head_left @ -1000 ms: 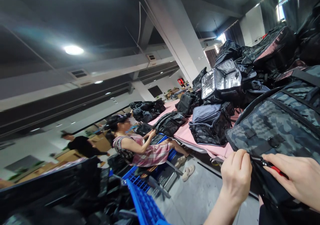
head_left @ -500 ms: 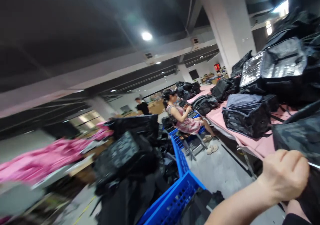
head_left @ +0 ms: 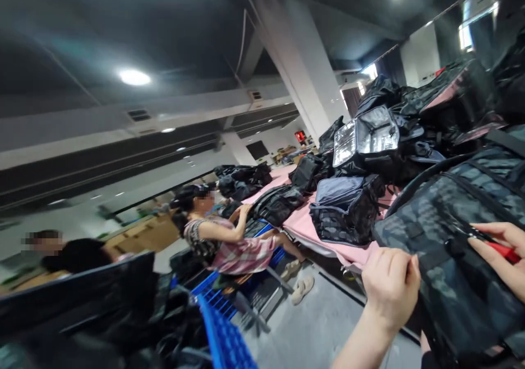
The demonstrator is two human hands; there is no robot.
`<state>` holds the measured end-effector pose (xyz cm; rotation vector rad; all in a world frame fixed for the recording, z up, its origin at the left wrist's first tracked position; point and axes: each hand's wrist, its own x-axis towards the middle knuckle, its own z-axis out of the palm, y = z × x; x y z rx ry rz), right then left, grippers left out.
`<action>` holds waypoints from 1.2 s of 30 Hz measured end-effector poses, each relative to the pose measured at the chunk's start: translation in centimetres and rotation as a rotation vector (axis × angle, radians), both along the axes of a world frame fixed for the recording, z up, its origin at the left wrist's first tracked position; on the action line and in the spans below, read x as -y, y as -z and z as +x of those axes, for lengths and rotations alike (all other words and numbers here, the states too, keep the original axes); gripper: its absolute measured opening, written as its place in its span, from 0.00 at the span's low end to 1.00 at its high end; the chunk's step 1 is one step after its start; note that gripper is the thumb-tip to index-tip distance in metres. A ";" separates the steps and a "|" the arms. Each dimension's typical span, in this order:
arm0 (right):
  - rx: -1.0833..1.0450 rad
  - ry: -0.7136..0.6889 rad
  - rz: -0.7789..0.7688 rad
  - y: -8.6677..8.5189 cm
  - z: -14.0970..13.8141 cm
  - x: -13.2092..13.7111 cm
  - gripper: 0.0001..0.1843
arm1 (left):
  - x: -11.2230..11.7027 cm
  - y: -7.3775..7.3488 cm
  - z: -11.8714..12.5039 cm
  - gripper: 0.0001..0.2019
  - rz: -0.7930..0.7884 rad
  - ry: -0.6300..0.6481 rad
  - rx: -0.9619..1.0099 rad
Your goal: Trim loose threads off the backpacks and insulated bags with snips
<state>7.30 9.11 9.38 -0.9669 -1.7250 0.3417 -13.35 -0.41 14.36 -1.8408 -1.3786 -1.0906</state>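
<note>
My left hand (head_left: 390,285) is closed on the near edge of a dark camouflage bag (head_left: 459,216) that fills the lower right of the head view. At the right edge, my right hand (head_left: 501,254) rests against the same bag, its fingers holding a small red-handled tool (head_left: 499,249) whose dark tip points at the bag's front panel. The rest of the right hand is cut off by the frame.
A long table with a pink cover (head_left: 311,229) carries piles of black bags (head_left: 348,208), one with a silver lining (head_left: 365,134). A seated person (head_left: 223,243) works beside a blue crate (head_left: 223,339). Another person (head_left: 69,254) sits at far left. Grey floor (head_left: 315,320) lies between.
The view swung left and then back to the right. My right hand came back into view, holding the red tool higher on the camouflage bag. My left hand kept its grip.
</note>
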 end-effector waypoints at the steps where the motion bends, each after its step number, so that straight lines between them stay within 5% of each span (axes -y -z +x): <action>1: 0.000 -0.002 -0.023 -0.3 -0.1 0.2 0.16 | -0.4 -0.4 0.2 0.05 -0.004 -0.009 -0.032; 4: -0.023 -0.022 -0.056 -0.8 -0.7 1.1 0.16 | -1.6 -1.1 0.9 0.11 -0.013 -0.087 -0.166; 13: -0.074 -0.083 -0.059 0.5 -0.7 0.2 0.20 | -3.4 -1.5 2.5 0.07 -0.049 -0.224 -0.522; 18: -0.058 -0.099 -0.066 0.3 -0.7 0.4 0.20 | -3.4 -1.4 1.3 0.07 -0.075 -0.057 -0.403; 27: 0.026 -0.154 0.017 0.6 -0.7 0.4 0.18 | -2.9 -0.9 -0.2 0.05 -0.121 0.083 0.263; 36: -0.076 -0.227 0.107 -1.0 -1.6 2.2 0.10 | -4.1 -1.4 0.4 0.04 -0.089 -0.038 -0.197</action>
